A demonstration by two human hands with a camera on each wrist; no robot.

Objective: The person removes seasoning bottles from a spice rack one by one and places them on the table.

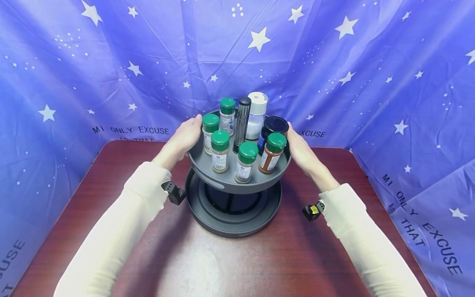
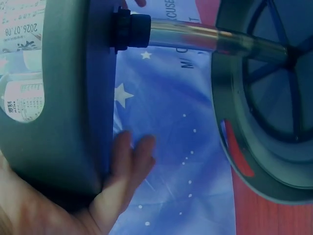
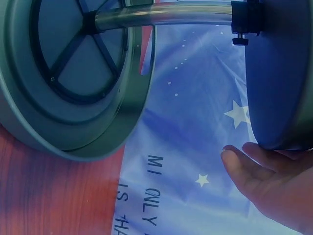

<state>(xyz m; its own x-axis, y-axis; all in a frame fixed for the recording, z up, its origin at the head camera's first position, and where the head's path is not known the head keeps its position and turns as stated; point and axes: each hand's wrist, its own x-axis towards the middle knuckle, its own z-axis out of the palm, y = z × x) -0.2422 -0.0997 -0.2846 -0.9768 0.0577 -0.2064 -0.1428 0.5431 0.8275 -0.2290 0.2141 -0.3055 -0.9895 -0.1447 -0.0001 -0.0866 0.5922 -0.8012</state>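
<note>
A dark grey two-tier turntable rack stands on the table, its upper tray (image 1: 241, 188) raised over the lower tray (image 1: 233, 229) on a metal pole (image 1: 242, 126). My left hand (image 1: 186, 136) grips the upper tray's left side, its fingers (image 2: 122, 156) reaching beneath. On the opposite side my right hand (image 1: 302, 150) holds the rim, with fingers (image 3: 244, 166) at the underside. Several green-capped spice jars (image 1: 220, 152) stand on the upper tray, along with a white-capped bottle (image 1: 256, 117) and a black-lidded jar (image 1: 275, 126). A black collar (image 2: 132, 29) surrounds the pole just under that tray.
The reddish-brown table (image 1: 222, 268) extends around the rack. Blue curtains (image 1: 159, 53) with white stars enclose the back and both sides. A small screw knob (image 3: 240, 40) sticks out from the collar. Nothing stands on the lower tray's visible part.
</note>
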